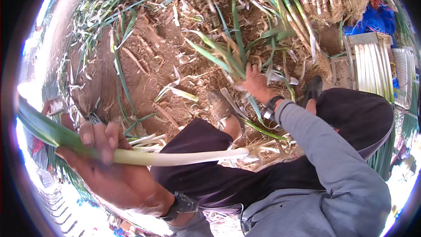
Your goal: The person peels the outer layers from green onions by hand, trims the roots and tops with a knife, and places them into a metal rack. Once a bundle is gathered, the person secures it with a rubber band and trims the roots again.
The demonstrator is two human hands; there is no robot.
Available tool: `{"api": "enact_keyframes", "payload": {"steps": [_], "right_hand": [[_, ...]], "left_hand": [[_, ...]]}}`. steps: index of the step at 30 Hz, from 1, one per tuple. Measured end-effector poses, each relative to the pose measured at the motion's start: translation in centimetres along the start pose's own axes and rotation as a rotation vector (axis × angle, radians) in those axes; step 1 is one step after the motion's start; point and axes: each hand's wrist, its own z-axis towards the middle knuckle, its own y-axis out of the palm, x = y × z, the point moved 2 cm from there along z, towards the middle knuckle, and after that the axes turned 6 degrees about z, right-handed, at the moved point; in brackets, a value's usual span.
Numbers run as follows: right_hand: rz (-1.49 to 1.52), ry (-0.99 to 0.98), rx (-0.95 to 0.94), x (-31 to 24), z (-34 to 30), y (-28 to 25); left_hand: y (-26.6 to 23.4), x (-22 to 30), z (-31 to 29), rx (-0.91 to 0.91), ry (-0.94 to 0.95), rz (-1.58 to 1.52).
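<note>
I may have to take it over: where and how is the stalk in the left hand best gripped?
Probably by its slim, nearly straight white shaft, coming from the person's right: that end juts out free, while the left hand grips nearer the green leaves.

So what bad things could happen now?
The bare left hand grips the long green-and-white leek toward its green part, so the unsupported white end might bend or snap. If it slips, that pale end could get dirty on the brown soil. The pale-green leaf strip near the dusty brown shoe could be slippery underfoot.
</note>
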Motion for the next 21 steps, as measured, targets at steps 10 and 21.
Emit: {"api": "enact_keyframes", "payload": {"steps": [10,21], "right_hand": [[0.127,-0.089,0.183,1.9,1.4,0.0],[1.215,-0.854,0.002,-21.8,15.3,-36.3]], "left_hand": [[0.9,-0.2,0.7,-0.058,-0.092,0.004],[2.5,-1.4,1.4,0.193,0.049,0.424]]}}
